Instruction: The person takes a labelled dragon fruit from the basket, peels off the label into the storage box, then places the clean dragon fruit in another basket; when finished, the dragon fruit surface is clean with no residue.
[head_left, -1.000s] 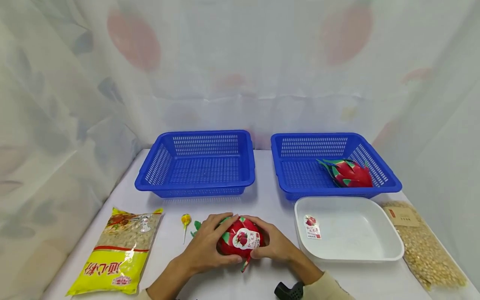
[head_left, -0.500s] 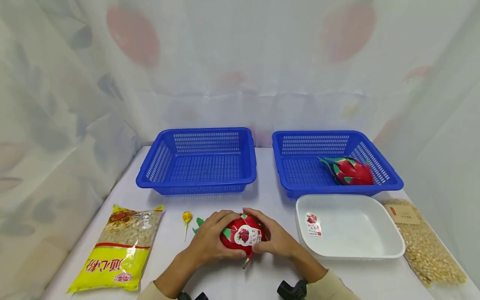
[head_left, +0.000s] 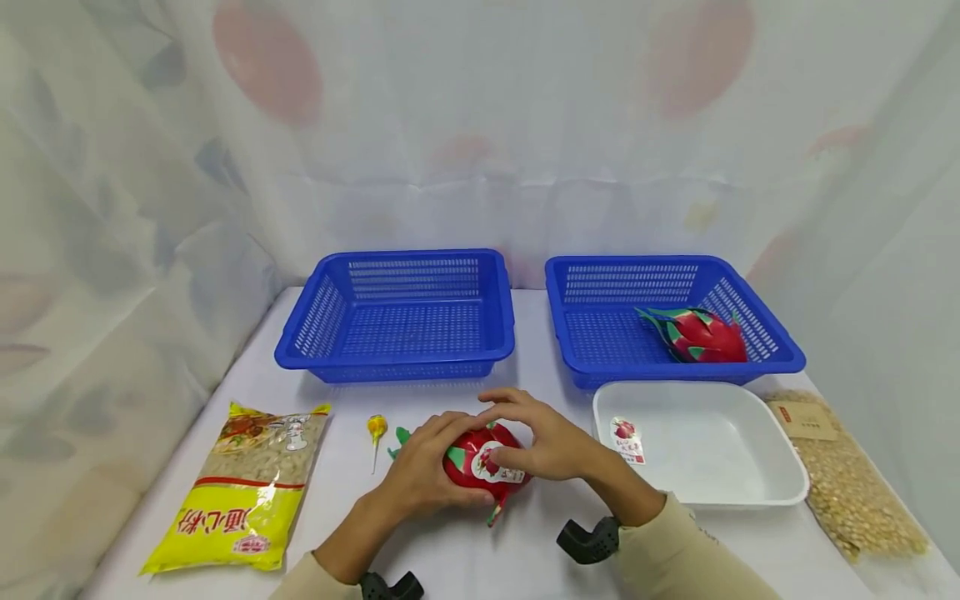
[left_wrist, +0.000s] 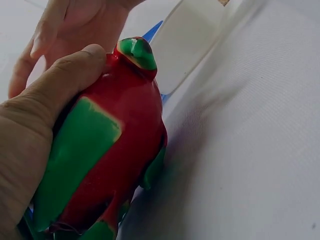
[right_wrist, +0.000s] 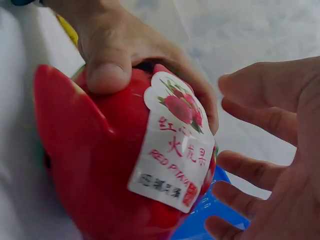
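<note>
A red dragon fruit (head_left: pixel 467 477) with green scales lies on the table in front of the person, in the middle of the head view. My left hand (head_left: pixel 422 473) grips it from the left, thumb on the near side and fingers over the top. A white "RED PITAYA" sticker (right_wrist: pixel 172 145) sits on its right end, partly peeled-looking at no edge. My right hand (head_left: pixel 551 437) hovers beside that end with fingers spread. In the right wrist view its fingertips (right_wrist: pixel 227 159) stand apart from the fruit, holding nothing.
Two blue baskets stand behind: the left basket (head_left: pixel 408 367) and the right basket (head_left: pixel 600 375), which holds another dragon fruit (head_left: pixel 708 336). A white tray (head_left: pixel 701 492) with a similar sticker is at right, beside a grain bag (head_left: pixel 855 475). A lollipop (head_left: pixel 377 429) and pasta bag (head_left: pixel 247 492) lie left.
My right hand has lifted its fingers off the dragon fruit's right side and opened. The left hand keeps its grip, and the fruit stays nearly in place.
</note>
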